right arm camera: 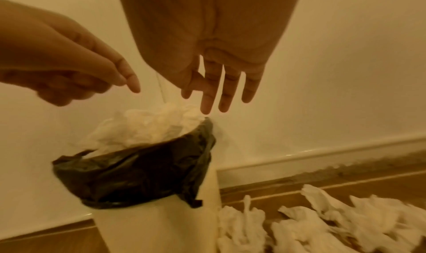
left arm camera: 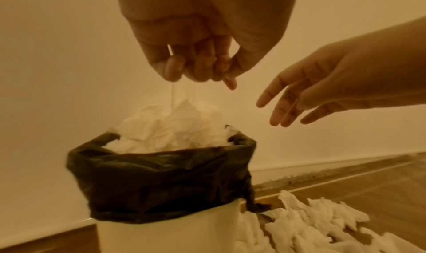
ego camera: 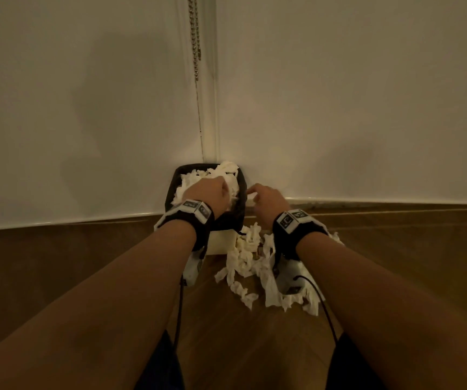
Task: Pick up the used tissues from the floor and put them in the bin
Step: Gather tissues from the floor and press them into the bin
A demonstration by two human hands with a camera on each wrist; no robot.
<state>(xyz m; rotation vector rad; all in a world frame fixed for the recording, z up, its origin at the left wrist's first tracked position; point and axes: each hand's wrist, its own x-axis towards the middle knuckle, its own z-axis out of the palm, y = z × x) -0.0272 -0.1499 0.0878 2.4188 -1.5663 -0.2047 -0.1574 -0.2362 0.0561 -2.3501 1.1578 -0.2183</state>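
A white bin with a black liner [ego camera: 176,178] [left arm camera: 161,175] [right arm camera: 138,175] stands in the wall corner, heaped with crumpled tissues [ego camera: 198,175] [left arm camera: 175,127] [right arm camera: 147,127]. My left hand [ego camera: 209,190] [left arm camera: 198,71] [right arm camera: 92,82] hovers over the heap with its fingers curled in; no tissue shows in them. My right hand [ego camera: 266,195] [left arm camera: 288,107] [right arm camera: 219,96] is beside it above the bin's right edge, fingers straight and spread, empty. Several more tissues [ego camera: 246,266] [left arm camera: 311,226] [right arm camera: 322,226] lie on the floor right of the bin.
White walls meet in a corner behind the bin, where a bead chain [ego camera: 195,38] hangs down. A pale skirting board [ego camera: 395,200] runs along the wooden floor [ego camera: 86,263]. My knees in dark shorts [ego camera: 159,367] are at the bottom edge.
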